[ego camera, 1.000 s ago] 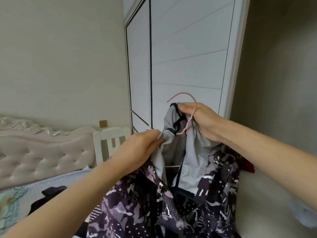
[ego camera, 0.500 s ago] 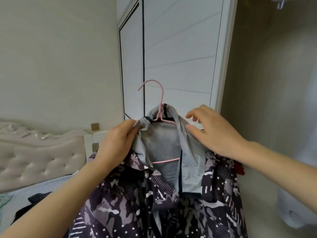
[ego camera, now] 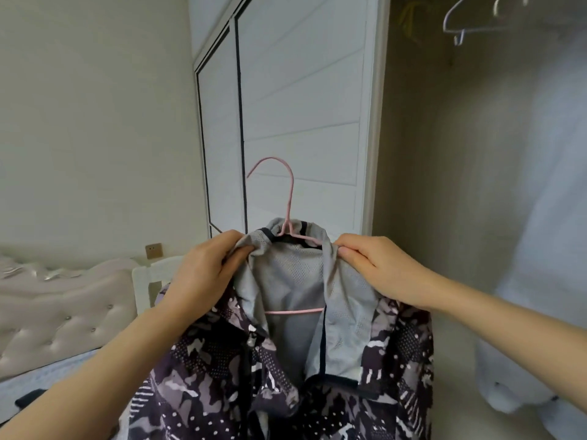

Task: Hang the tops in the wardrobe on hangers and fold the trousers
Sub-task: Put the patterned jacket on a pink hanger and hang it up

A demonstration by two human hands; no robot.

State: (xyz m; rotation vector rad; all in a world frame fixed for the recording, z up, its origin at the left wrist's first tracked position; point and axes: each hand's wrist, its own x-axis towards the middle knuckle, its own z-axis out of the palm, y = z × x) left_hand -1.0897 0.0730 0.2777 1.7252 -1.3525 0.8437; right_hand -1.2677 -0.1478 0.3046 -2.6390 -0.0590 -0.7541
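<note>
A purple camouflage jacket [ego camera: 222,382] with a grey mesh lining [ego camera: 295,281] hangs on a pink wire hanger [ego camera: 288,198], whose hook stands upright above the collar. My left hand [ego camera: 203,271] grips the collar on the left. My right hand [ego camera: 374,265] pinches the collar edge on the right. Both hold the jacket up in front of the white wardrobe door [ego camera: 301,106]. The hanger's lower bar [ego camera: 295,311] shows through the open front.
The open wardrobe [ego camera: 444,154] is to the right, with pale empty hangers [ego camera: 460,23] on its rail and a white garment [ego camera: 546,217] hanging. A padded headboard [ego camera: 57,312] and bed lie to the left, with a white chair back [ego camera: 152,277] beside them.
My right hand let go of the hanger hook and took the collar's right edge. The hook now stands upright and the jacket sits squarely on the hanger. The view has shifted towards the open wardrobe.
</note>
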